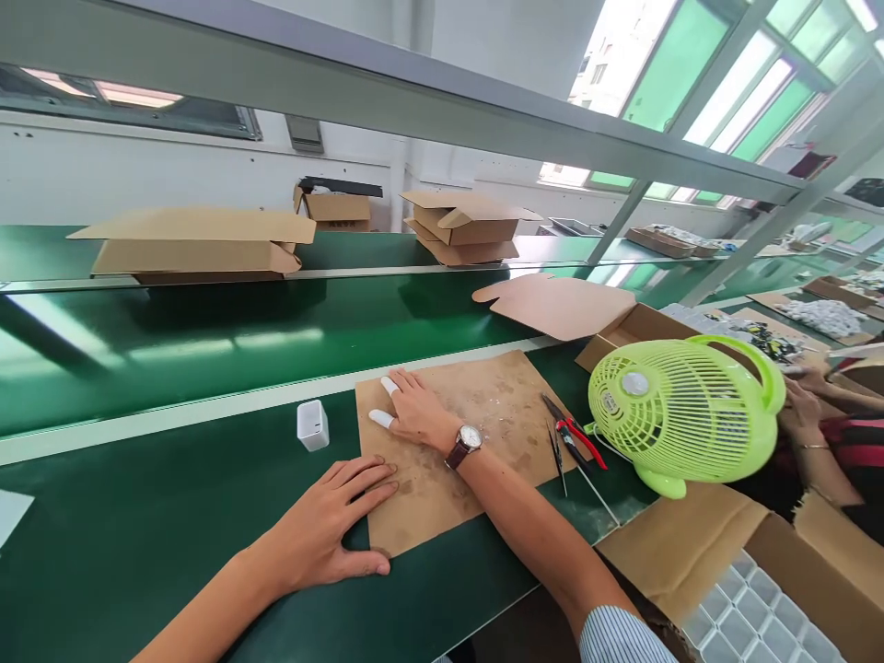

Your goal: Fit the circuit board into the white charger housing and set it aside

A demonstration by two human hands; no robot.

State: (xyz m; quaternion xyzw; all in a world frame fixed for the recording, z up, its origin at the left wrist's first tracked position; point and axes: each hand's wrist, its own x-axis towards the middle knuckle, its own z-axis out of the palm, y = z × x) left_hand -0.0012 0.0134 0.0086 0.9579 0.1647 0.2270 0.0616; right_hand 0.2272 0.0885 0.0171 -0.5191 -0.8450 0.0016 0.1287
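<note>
My left hand [330, 527] lies flat on the green bench, fingers stretched out onto the near left edge of a brown cardboard mat [476, 433]. My right hand [412, 408] rests palm down on the mat's far left corner, fingers spread, with white finger cots on two fingertips and a watch [464, 445] on the wrist. Neither hand holds anything. A small white cube-shaped part [313, 424] stands on the bench just left of the mat.
Red-handled cutters [576, 436] and tweezers [556, 453] lie right of the mat. A lime-green fan [680, 410] stands beyond them. Cardboard boxes [197, 244] sit on the green conveyor behind. A tray of white compartments [752, 617] is at lower right. Another person's hand [801, 405] is behind the fan.
</note>
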